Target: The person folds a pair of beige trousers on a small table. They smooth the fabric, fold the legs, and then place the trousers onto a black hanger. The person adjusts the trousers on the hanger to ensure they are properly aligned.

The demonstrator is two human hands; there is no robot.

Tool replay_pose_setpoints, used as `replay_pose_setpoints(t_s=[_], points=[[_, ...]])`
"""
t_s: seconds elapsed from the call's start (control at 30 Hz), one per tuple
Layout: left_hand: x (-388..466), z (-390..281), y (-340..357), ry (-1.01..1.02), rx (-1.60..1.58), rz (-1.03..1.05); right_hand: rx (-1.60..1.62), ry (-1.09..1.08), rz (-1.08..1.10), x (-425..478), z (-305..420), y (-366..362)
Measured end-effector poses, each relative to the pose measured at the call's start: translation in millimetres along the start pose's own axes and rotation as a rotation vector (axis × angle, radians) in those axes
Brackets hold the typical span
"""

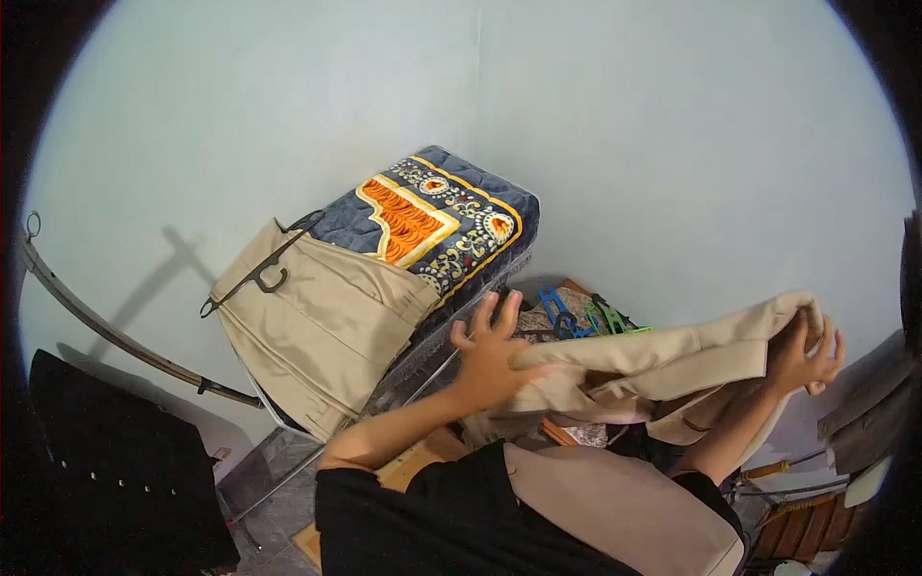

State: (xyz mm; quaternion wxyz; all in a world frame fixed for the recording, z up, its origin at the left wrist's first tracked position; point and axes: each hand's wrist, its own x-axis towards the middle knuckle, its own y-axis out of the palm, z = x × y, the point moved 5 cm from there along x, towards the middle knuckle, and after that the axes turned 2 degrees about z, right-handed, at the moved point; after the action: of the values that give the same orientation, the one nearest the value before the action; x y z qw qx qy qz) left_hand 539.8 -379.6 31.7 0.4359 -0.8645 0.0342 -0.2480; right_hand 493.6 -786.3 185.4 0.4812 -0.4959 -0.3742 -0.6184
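My left hand (493, 353) is at the left end of a beige cloth garment (648, 356), its thumb over the cloth and its other fingers spread upward. At the garment's right end, my right hand (807, 353) reaches inside the folded band and holds it up. The garment's lower part hangs in front of my body. To the left, beige trousers (324, 309) lie over a folded dark blue quilted textile (461, 209) with an orange and white pattern. A dark plastic clip hanger (263, 277) rests across the trousers.
Blue (565, 313) and green clip hangers (612, 317) lie behind the garment. At the lower left hangs a black garment with buttons (122, 461), below a curved pole (137, 345). Grey cloth (864, 417) hangs at the right edge. Pale walls (648, 144) stand behind.
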Motion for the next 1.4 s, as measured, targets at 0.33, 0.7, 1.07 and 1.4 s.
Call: replay_pose_setpoints(t_s=[0.33, 0.7, 1.07, 1.4], points=[[-69.4, 15.3, -166.3, -0.326, 0.107, -0.142, 0.514, 0.124, -0.042, -52.6, 119.8, 68.9], [-87.6, 110.5, -347.2, -0.618, 0.964, -0.964, 1.249, 0.029, 0.421, -51.1, 494.9, 199.1], [-28.9, 251.4, -232.3, -0.544, 0.912, -0.409, 1.337, 0.078, 1.341, -255.9, 513.7, 333.1], [129.8, 377.0, -114.5, -0.702, 0.606, 0.002, 0.917, -0.381, 1.228, -358.1, 383.6, 321.7]])
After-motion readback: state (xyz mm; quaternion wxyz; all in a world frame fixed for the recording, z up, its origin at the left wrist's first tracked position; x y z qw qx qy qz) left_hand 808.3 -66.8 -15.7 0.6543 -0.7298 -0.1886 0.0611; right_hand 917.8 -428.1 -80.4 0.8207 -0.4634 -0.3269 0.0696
